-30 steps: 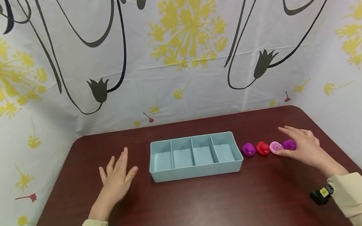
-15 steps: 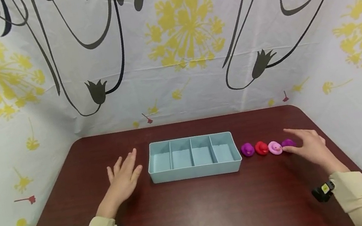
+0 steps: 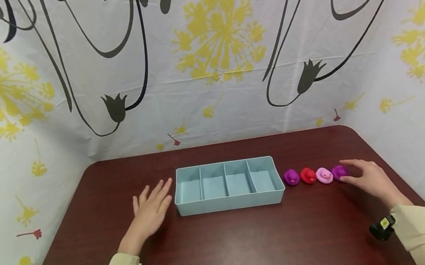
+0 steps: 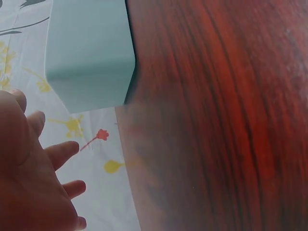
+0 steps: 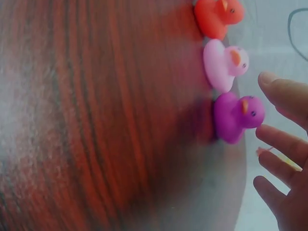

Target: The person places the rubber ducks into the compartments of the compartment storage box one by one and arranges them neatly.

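Observation:
A row of small rubber ducks stands to the right of a pale blue tray (image 3: 230,202). From left to right they are a purple duck (image 3: 291,177), a red duck (image 3: 308,176), a pink duck (image 3: 324,175) and another purple duck (image 3: 339,172). My right hand (image 3: 370,179) is at the rightmost purple duck, thumb and forefinger spread close to it. The right wrist view shows that purple duck (image 5: 236,118) near the parted fingertips. My left hand (image 3: 148,216) has its fingers extended just left of the tray's left end, and nothing is held in it.
The tray is divided into several compartments with nothing in them. It sits on a dark red-brown wooden table (image 3: 236,250) with rounded far corners. A white cloth printed with flowers (image 3: 235,114) hangs behind and at the sides.
My right hand has drawn back from the pink duck and lowered toward the rightmost purple duck. My left hand has moved rightward, nearer the tray. Ducks and tray stay put.

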`<state>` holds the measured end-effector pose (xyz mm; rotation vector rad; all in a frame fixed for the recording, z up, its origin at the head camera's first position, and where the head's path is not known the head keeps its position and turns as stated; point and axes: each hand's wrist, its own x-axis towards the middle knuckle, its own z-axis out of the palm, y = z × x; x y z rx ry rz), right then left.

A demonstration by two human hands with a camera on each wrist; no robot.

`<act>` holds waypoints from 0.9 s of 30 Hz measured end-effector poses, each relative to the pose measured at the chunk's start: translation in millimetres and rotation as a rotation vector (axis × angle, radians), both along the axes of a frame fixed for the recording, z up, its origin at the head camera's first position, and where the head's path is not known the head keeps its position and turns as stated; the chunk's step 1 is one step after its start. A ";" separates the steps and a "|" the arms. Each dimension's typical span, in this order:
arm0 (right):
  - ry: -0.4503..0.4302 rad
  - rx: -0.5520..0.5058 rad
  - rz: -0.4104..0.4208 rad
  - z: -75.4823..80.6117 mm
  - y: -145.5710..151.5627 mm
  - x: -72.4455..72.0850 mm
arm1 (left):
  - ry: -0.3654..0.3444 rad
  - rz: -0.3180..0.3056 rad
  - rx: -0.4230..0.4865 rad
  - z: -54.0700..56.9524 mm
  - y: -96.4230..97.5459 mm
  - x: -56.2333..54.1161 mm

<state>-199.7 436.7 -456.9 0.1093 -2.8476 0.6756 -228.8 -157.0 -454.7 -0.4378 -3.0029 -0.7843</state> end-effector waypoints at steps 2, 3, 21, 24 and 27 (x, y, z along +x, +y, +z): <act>-0.015 -0.008 -0.008 -3.6 1.9 -1.9 | 0.003 -0.004 0.003 -0.9 0.5 -0.3; -0.022 -0.009 -0.010 -5.5 2.8 -2.7 | 0.004 -0.004 0.004 -1.5 0.8 -0.4; -0.053 -0.026 -0.052 -21.5 6.8 -6.7 | -0.052 -0.036 0.056 -6.3 16.5 -0.5; -0.069 -0.031 -0.056 -22.0 6.5 -5.7 | -0.059 -0.030 0.063 -6.8 17.0 0.3; -0.089 -0.036 -0.064 -22.9 6.2 -4.5 | -0.073 -0.022 0.070 -7.2 17.4 1.2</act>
